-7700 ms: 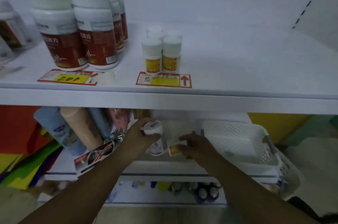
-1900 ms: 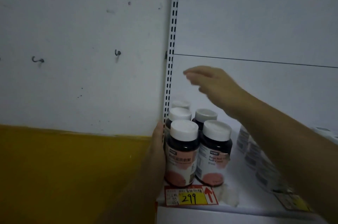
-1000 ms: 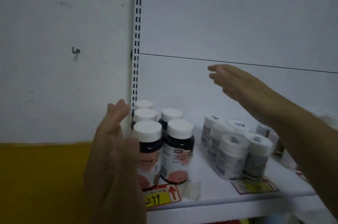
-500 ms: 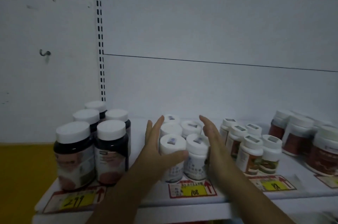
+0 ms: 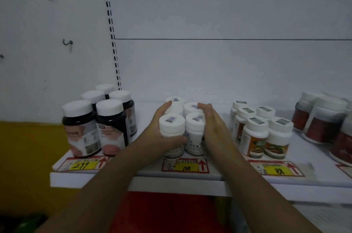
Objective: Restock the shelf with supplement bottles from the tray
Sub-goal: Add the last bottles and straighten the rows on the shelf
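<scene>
Near the middle of the frame, on the white shelf [image 5: 219,177], I had both hands cupped around the cluster of small white supplement bottles [image 5: 194,128]. My left hand [image 5: 162,133] lay flat against the left flank of the group, thumb curled under across the front bottle's label. My right hand [image 5: 213,128] pressed against the right flank, fingers straight and reaching back toward the rear bottles. Neither hand pinched a single bottle; both were spread flat and squeezing the group together between the palms. I judged this was to square the bottles into tight rows directly above the price tag marked 108 [image 5: 185,166], so each product stayed behind its own label.

Left of centre stood the dark bottles with white caps [image 5: 97,126], well apart from my hands, above the tag marked 299 [image 5: 82,165]. Right of centre, the bottles with orange labels [image 5: 261,133] sat just beside my right forearm, above the tag marked 88 [image 5: 278,170]. Red-labelled jars [image 5: 323,120] filled the right edge. I could not see the tray anywhere in view.
</scene>
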`<control>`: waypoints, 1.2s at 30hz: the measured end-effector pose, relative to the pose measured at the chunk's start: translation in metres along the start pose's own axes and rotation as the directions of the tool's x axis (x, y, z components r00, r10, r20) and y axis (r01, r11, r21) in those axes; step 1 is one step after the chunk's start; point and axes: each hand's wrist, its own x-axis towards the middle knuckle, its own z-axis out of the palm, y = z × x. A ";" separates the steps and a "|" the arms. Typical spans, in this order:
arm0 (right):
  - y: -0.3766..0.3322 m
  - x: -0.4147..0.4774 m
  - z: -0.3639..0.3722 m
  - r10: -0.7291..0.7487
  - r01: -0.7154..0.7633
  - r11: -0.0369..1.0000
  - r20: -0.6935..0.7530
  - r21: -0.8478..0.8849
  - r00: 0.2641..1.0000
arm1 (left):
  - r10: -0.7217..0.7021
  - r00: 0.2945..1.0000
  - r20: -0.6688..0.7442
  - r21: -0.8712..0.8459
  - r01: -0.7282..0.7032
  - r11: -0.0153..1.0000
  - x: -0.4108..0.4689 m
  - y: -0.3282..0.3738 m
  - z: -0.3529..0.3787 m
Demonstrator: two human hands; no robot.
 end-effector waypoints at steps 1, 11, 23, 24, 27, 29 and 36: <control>-0.001 0.000 0.000 0.003 -0.003 0.999 -0.001 0.039 1.000 | -0.008 1.000 -0.011 0.008 0.008 1.000 0.001 0.001 0.001; -0.075 0.056 0.009 -0.360 0.361 0.806 0.096 -0.469 0.928 | -0.041 0.999 -0.002 0.046 0.041 0.998 0.014 -0.011 -0.005; -0.066 0.112 0.036 0.225 0.224 0.470 0.361 -0.854 0.905 | -0.006 0.998 0.070 -0.109 0.014 0.994 0.017 -0.019 -0.002; -0.066 0.111 0.037 0.226 0.227 0.464 0.362 -0.856 0.904 | -0.011 0.996 0.083 -0.128 0.021 0.992 0.016 -0.021 -0.002; -0.067 0.106 0.035 0.233 0.197 0.437 0.322 -0.878 0.918 | -0.104 0.989 0.108 -0.193 0.123 0.973 0.010 -0.022 -0.007; -0.073 0.100 0.025 0.184 0.179 0.415 0.275 -0.892 0.944 | -0.153 0.985 0.077 -0.192 0.165 0.967 0.007 -0.015 -0.008; -0.108 0.039 -0.091 -0.257 0.136 0.635 -0.042 -0.760 0.965 | 0.123 0.915 -0.384 -0.177 -0.204 0.963 -0.003 0.028 -0.001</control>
